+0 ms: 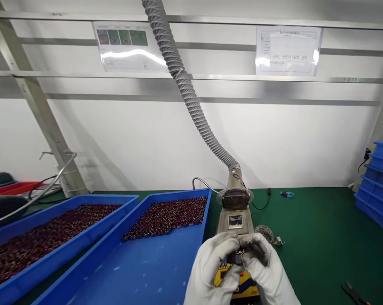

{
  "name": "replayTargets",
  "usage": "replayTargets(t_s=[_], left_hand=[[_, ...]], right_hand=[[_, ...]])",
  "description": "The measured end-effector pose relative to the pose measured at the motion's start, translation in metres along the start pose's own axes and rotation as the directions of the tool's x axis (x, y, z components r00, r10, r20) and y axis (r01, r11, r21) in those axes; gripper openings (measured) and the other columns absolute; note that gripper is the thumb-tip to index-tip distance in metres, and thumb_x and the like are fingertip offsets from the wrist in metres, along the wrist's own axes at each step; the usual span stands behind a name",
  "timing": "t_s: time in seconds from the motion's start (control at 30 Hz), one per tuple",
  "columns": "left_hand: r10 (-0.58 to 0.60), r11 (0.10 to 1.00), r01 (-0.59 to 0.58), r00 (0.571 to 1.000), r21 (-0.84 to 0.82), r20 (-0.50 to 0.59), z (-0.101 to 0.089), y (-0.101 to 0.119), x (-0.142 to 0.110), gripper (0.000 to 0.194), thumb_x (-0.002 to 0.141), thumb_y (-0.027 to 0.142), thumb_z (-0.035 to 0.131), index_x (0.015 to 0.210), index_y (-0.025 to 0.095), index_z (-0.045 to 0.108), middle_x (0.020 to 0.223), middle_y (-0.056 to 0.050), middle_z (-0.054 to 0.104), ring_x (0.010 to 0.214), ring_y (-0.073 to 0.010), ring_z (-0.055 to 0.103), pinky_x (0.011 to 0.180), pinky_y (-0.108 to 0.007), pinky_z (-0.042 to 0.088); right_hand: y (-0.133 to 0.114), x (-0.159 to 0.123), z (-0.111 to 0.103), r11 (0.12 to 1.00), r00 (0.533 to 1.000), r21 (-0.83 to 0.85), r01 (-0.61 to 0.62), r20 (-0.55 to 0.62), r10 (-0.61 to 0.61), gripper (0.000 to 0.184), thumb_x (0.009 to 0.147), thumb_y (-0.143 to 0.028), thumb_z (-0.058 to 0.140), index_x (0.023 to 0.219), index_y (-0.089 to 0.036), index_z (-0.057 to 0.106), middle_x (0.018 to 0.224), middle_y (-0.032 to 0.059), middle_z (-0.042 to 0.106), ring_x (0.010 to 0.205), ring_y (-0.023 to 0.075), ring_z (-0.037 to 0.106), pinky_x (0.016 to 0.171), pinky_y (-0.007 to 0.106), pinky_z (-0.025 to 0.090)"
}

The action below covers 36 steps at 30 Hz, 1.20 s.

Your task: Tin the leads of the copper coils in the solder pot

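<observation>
My left hand (212,267) and my right hand (266,264), both in white gloves with dirty fingertips, meet at the front of a metal device (235,222). Between their pinched fingers is a small dark round part (237,257), half hidden by the gloves. Its exact kind I cannot make out. Below the hands shows a yellow and blue case (245,286), mostly covered by them. Left of my left hand is a blue tray (146,267) with many small dark-red and black round parts (175,214) at its far end.
Another blue tray (111,216) full of similar parts lies at the left. A grey flexible hose (194,106) rises from the device. Blue bins (377,186) are stacked at the right, pliers (353,292) lie front right, and a tape roll (286,194) lies behind.
</observation>
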<state>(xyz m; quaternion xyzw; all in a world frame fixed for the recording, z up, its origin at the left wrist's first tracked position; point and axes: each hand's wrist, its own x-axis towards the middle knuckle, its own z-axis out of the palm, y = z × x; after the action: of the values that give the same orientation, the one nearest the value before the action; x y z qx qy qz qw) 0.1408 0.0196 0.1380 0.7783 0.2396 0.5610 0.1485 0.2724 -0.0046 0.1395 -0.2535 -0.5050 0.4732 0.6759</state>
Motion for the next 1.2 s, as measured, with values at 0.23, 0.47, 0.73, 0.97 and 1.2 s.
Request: replayTargets(t_s=[0.23,0.47,0.73,0.97,1.2], left_hand=[[-0.146,0.965,0.146,0.989,-0.217,0.015,0.001,-0.015,-0.006,0.026,0.078,0.024,0.054,0.104,0.025,0.054,0.101,-0.005,0.060,0.091,-0.0216,0.058,0.082,-0.032,0.049],[-0.138,0.977,0.148,0.987,-0.155,0.078,-0.024,-0.012,-0.005,0.029,0.074,0.018,0.054,0.102,0.027,0.056,0.103,-0.003,0.060,0.094,-0.0212,0.056,0.083,-0.034,0.047],[-0.041,0.974,0.062,0.994,-0.218,0.099,-0.041,-0.013,-0.005,0.040,0.072,0.012,0.053,0.107,0.031,0.052,0.106,-0.001,0.058,0.095,-0.0188,0.055,0.085,-0.030,0.046],[0.064,0.983,-0.032,0.983,-0.181,0.174,-0.044,-0.020,-0.004,0.046,0.061,0.003,0.055,0.098,0.029,0.053,0.100,0.001,0.059,0.091,-0.0189,0.055,0.080,-0.031,0.048],[0.185,0.982,-0.187,0.959,-0.009,0.213,-0.046,-0.029,-0.001,0.050,0.055,0.001,0.050,0.098,0.027,0.050,0.096,0.000,0.061,0.087,-0.0195,0.057,0.072,-0.032,0.050]], right_hand=[[0.023,0.005,0.012,0.992,0.997,0.126,0.025,-0.076,-0.015,0.014,0.071,-0.033,0.065,0.081,-0.024,0.064,0.077,0.0021,0.065,0.072,0.0157,0.061,0.070,0.026,0.049],[0.004,0.001,0.018,0.985,0.997,-0.162,0.061,0.048,-0.054,0.020,0.069,-0.032,0.067,0.086,-0.021,0.066,0.080,0.0066,0.067,0.075,0.0210,0.063,0.071,0.034,0.051],[0.014,-0.005,0.023,0.956,0.990,-0.259,0.138,0.024,-0.136,0.017,0.065,-0.027,0.070,0.081,-0.026,0.068,0.083,0.0057,0.069,0.078,0.0218,0.064,0.071,0.034,0.051],[0.011,-0.013,0.035,0.890,0.960,-0.415,0.192,-0.110,-0.258,0.008,0.068,-0.030,0.067,0.071,-0.022,0.067,0.073,0.0054,0.062,0.071,0.0188,0.060,0.064,0.028,0.050],[0.026,-0.008,0.034,0.969,0.975,-0.229,0.088,-0.181,-0.131,0.012,0.066,-0.029,0.069,0.062,-0.019,0.064,0.068,0.0026,0.059,0.064,0.0155,0.055,0.058,0.025,0.046]])
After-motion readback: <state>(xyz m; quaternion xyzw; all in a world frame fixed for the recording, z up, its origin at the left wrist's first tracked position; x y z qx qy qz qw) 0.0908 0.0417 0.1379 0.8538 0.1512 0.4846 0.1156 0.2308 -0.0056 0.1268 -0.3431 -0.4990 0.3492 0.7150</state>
